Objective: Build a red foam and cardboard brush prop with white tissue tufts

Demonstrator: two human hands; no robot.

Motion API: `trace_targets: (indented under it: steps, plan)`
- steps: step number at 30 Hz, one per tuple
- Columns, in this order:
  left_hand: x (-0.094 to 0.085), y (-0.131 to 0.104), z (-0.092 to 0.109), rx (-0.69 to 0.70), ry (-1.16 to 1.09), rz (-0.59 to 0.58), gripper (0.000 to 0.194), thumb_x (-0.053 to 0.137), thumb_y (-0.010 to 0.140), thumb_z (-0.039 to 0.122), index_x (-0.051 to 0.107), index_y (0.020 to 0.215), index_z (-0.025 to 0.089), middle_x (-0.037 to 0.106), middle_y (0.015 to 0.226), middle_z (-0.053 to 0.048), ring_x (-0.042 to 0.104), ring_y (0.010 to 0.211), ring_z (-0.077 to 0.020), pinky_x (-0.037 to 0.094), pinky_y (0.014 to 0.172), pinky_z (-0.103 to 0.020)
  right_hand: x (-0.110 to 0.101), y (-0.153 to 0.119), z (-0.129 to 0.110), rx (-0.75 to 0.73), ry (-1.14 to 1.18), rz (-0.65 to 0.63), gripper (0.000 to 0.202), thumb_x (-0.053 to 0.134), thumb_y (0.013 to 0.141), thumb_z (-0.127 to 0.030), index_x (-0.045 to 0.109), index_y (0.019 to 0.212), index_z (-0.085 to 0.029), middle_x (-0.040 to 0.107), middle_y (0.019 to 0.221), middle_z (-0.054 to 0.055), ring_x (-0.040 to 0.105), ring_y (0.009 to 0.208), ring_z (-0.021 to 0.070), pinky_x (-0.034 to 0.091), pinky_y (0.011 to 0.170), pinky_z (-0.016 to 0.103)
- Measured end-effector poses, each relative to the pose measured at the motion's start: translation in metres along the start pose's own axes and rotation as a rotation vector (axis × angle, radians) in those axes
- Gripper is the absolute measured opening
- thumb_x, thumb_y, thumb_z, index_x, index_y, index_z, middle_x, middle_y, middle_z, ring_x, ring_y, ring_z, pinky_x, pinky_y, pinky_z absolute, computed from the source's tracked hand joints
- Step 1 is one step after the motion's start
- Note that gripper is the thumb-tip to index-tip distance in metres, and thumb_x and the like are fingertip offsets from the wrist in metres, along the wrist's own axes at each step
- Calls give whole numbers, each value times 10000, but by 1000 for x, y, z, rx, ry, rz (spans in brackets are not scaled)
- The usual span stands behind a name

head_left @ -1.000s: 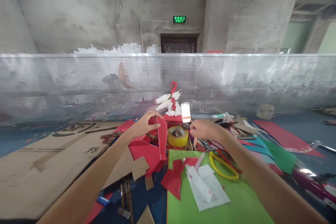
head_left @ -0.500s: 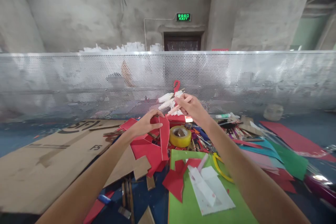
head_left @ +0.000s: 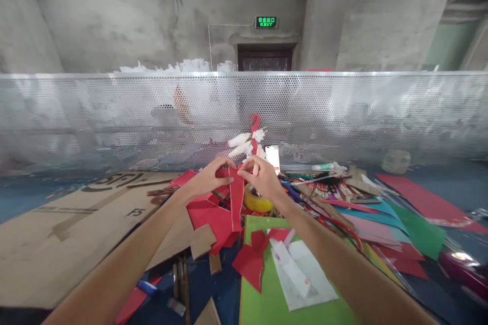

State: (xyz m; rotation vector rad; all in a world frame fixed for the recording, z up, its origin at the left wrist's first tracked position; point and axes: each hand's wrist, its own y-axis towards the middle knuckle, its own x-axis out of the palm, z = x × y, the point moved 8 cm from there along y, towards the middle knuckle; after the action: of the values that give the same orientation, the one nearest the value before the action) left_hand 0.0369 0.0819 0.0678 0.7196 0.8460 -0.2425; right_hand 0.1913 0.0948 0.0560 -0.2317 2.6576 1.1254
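My left hand (head_left: 214, 175) pinches the upper end of a folded red cardboard strip (head_left: 237, 198), thumb in front and fingers behind. Close beside it, my right hand (head_left: 263, 175) is closed, its thumb and fingertips at the strip's top right edge. A pale pink stick (head_left: 261, 152) shows at the right hand, mostly covered by the fingers. Just beyond the hands stands a red hooked stem (head_left: 255, 122) with white petal-like pieces (head_left: 239, 140) attached. More red cardboard (head_left: 208, 221) lies below the left hand.
A yellow tape roll (head_left: 256, 202) sits under my right wrist. A lit phone (head_left: 272, 157) leans behind it. Red and white scraps lie on the green sheet (head_left: 253, 310). Large brown cardboard (head_left: 76, 244) covers the left; coloured sheets (head_left: 417, 228) lie right. A perforated metal panel (head_left: 324, 122) stands behind.
My right hand has come down and left from the white petal pieces to the top of the red strip, uncovering the phone. The left hand keeps its hold on the strip.
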Motion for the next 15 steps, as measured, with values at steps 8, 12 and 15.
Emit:
trace_targets:
  steps: [8, 12, 15]
  plan:
    - [-1, 0, -7, -9, 3, 7, 255, 665, 827, 320, 599, 1044, 202, 639, 1109, -44, 579, 1068, -236, 428, 994, -391, 11, 7, -6, 18, -33, 34, 116, 707, 745, -218, 620, 821, -206, 627, 645, -40, 659, 702, 167, 470, 668, 255]
    - [-3, -1, -6, -20, 5, 26, 254, 668, 817, 321, 601, 1030, 199, 640, 1094, -42, 580, 1045, -235, 435, 982, -393, 12, 8, -5, -3, -36, 21, 134, 686, 740, -211, 607, 848, -208, 644, 683, -40, 640, 687, 157, 461, 669, 256]
    - [-2, -1, -3, -14, -3, 22, 257, 675, 809, 319, 603, 1027, 202, 643, 1102, -44, 581, 1058, -240, 430, 997, -405, 13, 10, -1, 16, -2, 5, 152, 673, 724, -211, 597, 855, -210, 637, 694, -40, 633, 688, 159, 468, 656, 258]
